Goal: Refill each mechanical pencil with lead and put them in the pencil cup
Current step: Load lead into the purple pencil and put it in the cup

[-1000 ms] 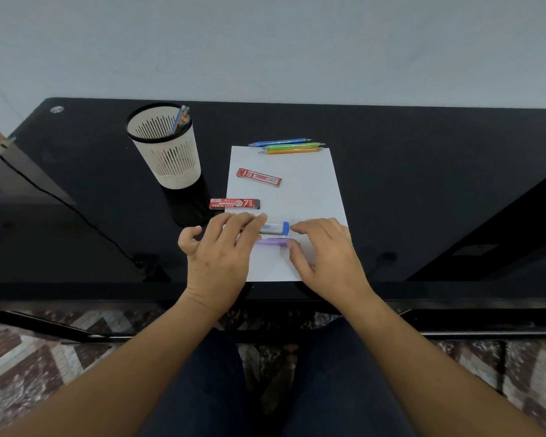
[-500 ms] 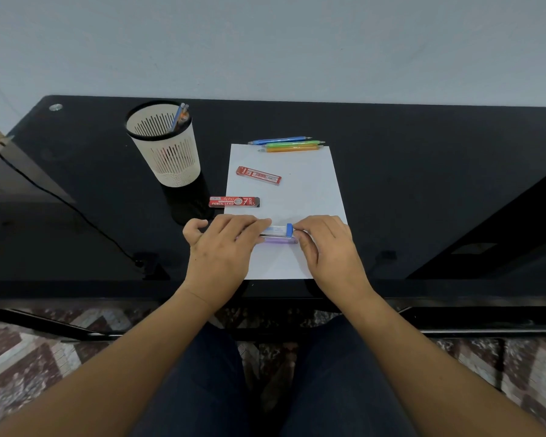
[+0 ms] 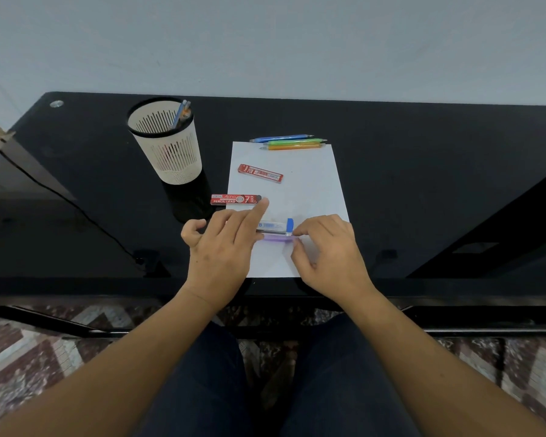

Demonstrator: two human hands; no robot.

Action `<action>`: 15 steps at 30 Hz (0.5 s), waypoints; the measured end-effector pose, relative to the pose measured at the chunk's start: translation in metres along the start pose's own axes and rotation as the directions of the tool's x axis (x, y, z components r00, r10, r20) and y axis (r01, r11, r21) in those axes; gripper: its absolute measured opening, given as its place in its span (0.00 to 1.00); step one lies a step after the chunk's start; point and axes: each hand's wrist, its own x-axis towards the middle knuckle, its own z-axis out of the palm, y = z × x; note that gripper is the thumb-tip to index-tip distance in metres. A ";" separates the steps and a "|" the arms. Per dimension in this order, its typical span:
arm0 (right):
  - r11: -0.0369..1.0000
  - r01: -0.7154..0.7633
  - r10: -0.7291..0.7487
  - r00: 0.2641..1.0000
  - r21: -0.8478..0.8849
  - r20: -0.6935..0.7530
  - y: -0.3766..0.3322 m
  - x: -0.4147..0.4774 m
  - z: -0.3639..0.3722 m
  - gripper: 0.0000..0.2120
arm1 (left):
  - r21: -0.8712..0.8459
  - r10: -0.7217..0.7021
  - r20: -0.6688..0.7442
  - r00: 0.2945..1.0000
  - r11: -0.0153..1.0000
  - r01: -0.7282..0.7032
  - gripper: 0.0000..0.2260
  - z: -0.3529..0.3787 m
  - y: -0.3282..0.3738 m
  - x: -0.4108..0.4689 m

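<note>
- Your left hand (image 3: 221,250) lies palm-down over the left end of the purple mechanical pencil (image 3: 278,238). Its index finger is lifted and straight and its little finger is curled. Whether anything underneath grips the pencil cannot be told.
- Your right hand (image 3: 328,257) has its fingers curled, and its thumb and fingertips pinch the pencil's right end.
- The pencil lies crosswise on the near part of the white paper sheet (image 3: 297,184), spanning the gap between your hands. Only its middle stretch shows.
- The clear lead case (image 3: 273,226) with a blue cap lies just beyond the pencil and parallel to it. The cap is beside your right fingertips, and the other end is under your left fingers.
- The red 0.7 lead case (image 3: 235,199) lies across the sheet's left edge, just past your raised index finger.
- The red 2B lead case (image 3: 260,173) lies farther up the sheet, tilted.
- The blue pencil (image 3: 281,138), green pencil (image 3: 293,141) and orange pencil (image 3: 292,147) lie side by side at the sheet's far edge, well apart from your hands.
- The pencil cup (image 3: 166,159) stands upright on the black table (image 3: 423,184), left of the sheet, with pencils leaning inside it.
</note>
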 end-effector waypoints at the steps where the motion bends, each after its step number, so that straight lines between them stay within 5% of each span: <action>1: 1.000 0.009 -0.009 1.000 0.003 0.006 0.000 0.000 -0.001 0.06 | 0.010 0.002 -0.011 1.000 1.000 -0.002 0.17 0.000 0.000 0.000; 15: 1.000 0.019 -0.018 0.999 -0.019 0.048 0.002 0.000 0.004 0.10 | 0.086 0.101 -0.057 0.993 0.992 -0.096 0.12 0.001 0.001 0.000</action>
